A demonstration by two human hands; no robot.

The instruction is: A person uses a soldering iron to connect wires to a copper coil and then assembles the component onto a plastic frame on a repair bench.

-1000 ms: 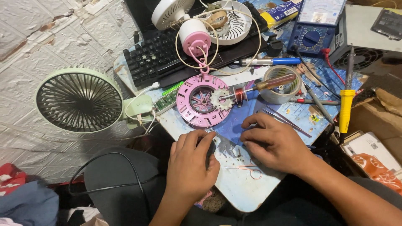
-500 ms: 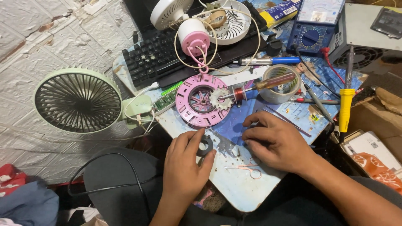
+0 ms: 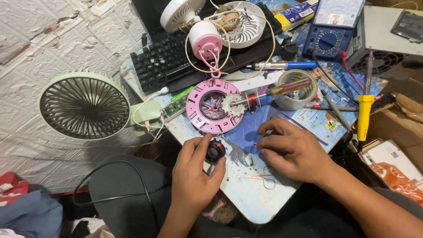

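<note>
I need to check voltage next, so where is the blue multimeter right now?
In the head view the blue multimeter sits at the top right of the table, beyond the roll of tape and right of the black keyboard.

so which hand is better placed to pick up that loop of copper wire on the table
Right, probably. The right hand rests on the table just above the copper wire loop with nothing held in its fingers, as far as shows. The left hand is busy pinching a small dark round motor part.
</note>
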